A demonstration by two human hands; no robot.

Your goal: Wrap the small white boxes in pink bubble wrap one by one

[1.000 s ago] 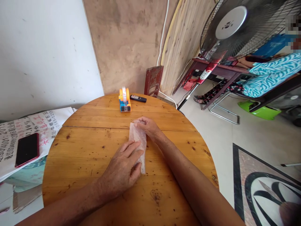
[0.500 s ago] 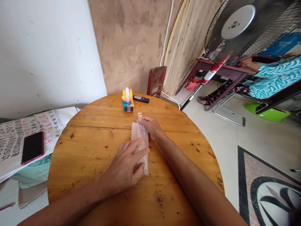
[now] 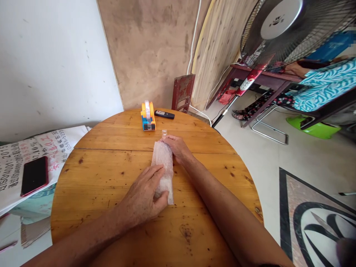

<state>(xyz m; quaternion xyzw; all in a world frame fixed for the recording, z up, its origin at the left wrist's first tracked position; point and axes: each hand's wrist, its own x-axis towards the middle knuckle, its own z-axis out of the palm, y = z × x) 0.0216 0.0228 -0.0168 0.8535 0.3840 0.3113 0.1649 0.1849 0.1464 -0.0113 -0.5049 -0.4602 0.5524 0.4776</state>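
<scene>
The wrap (image 3: 164, 157), a flattened, oblong sleeve of translucent, bubbled plastic, lies near the middle of the table (image 3: 97, 185). The left hand (image 3: 146, 191) rests across its near half, fingers extended and slightly parted, thumb set apart; it presses from above without gripping. The right hand (image 3: 178, 148) has its fingertips drawn together at the wrap's far right corner, pinching it; a small clear strip (image 3: 164, 131) projects just beyond them.

The table is varnished, knotty wood with a curved edge and a straight seam across its far part. Near its far edge stands a dispenser (image 3: 148, 118), orange and blue plastic, carrying a tape roll; just beside it lies a slim black bar (image 3: 164, 114) with a pale panel.

Left of the table, printed white paper (image 3: 62, 139) reads "ISO14001" and bears red characters, not all legible. A glossy, red-edged phone (image 3: 35, 176) lies on it. Beyond the table's far right stands a wire-caged fan (image 3: 281, 18); its hub lettering is too small to read.
</scene>
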